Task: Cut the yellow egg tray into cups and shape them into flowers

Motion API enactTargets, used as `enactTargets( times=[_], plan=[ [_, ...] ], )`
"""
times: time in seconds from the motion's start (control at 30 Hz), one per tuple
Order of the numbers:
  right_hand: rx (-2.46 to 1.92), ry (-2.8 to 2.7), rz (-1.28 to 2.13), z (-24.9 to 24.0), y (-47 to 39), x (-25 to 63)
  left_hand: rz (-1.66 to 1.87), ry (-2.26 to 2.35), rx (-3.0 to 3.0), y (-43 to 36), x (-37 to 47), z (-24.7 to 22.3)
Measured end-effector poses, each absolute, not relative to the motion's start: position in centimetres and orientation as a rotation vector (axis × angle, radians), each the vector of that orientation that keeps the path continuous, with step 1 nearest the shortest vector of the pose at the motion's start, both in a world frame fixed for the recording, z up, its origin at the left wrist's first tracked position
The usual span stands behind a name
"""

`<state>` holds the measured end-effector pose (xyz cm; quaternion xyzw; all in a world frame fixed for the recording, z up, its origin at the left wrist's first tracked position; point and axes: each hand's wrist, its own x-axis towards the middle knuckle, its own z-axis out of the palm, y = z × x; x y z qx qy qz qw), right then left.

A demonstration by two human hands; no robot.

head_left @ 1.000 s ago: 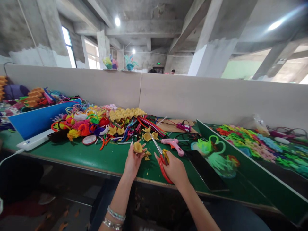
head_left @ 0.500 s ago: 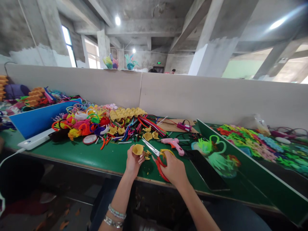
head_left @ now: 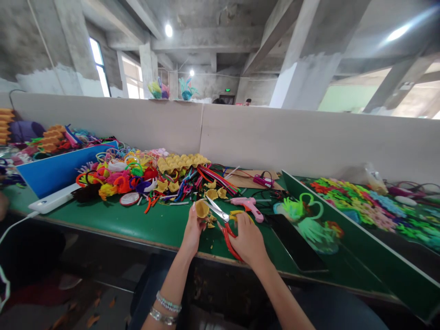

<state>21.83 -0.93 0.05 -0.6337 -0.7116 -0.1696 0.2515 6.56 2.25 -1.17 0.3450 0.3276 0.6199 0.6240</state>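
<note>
My left hand (head_left: pixel 193 230) is closed on a small yellow egg-carton cup (head_left: pixel 202 209), its opening tilted up and toward the scissors. In my right hand (head_left: pixel 248 238) are scissors (head_left: pixel 220 211) with silver blades, partly apart and pointing up-left at the cup's right rim. Whether the blades touch the rim is unclear. Red-handled pliers (head_left: pixel 231 244) lie beneath my right hand. Small yellow scraps (head_left: pixel 211 222) rest on the green table (head_left: pixel 151 225) between my hands. More cut yellow cups (head_left: pixel 211 194) sit just behind the blades.
A pink glue gun (head_left: pixel 250 206) and a black tablet (head_left: pixel 296 243) lie at the right, near green pipe-cleaner pieces (head_left: pixel 314 231). Behind are a yellow egg tray (head_left: pixel 184 161) and colourful pipe cleaners (head_left: pixel 120 176). A blue board (head_left: pixel 62 167) and a green divider (head_left: pixel 357 238) flank the area.
My left hand has moved slightly right and up with the cup, now tilted and closer to the blades. The scissors have shifted slightly, their blades less far from the cup.
</note>
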Motion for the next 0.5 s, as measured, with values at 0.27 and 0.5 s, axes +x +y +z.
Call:
enactTargets(
  times=[0.27, 0.5],
  plan=[
    [-1.762, -1.803, -0.545, 0.4, -0.8, 22.6, 1.546, 1.231, 1.608, 1.2, 7.0, -1.1],
    [-1.751, -1.807, -0.519, 0.1, -0.8, 22.6, 1.559, 1.377, 1.484, 1.6, 6.3, -1.4]
  ],
)
